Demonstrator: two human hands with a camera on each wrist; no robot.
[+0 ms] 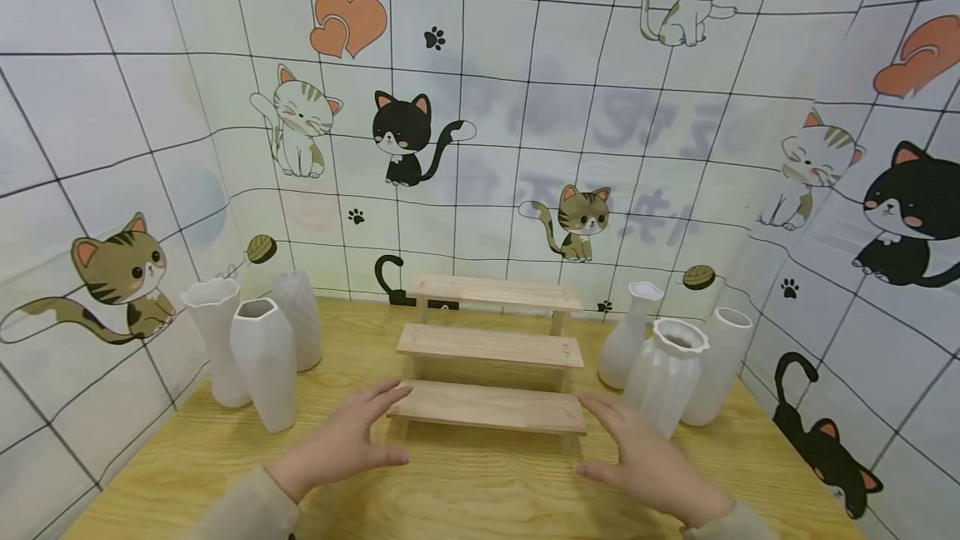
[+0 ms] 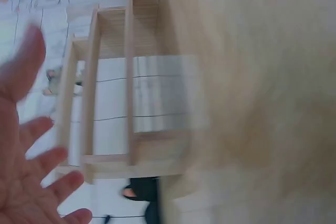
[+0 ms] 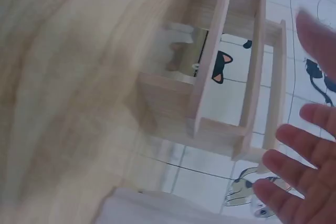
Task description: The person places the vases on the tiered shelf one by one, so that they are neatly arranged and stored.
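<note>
**Between your two hands, a three-step wooden stand (image 1: 491, 407)**

The stand sits on the table (image 1: 480, 494) straight ahead of you, its steps climbing away toward the cat-patterned wall (image 1: 487, 132). Its long axis runs left to right, so its two ends face your two hands: this span looks like the relation that matters most. Your left hand (image 1: 347, 440) is at the left end of the lowest step, your right hand (image 1: 647, 458) at the right end. Neither looks clearly nearer.

Both hands point forward and slightly inward, thumbs toward each other and below the index fingers in the head view. In the wrist views the fingers are spread apart and pinch nothing. The fingertips appear beside or just over the step's ends; whether they touch the wood, you cannot tell.

Three white vases (image 1: 264, 369) stand beyond your left hand, and three more vases (image 1: 663, 382) just beyond your right.
</note>
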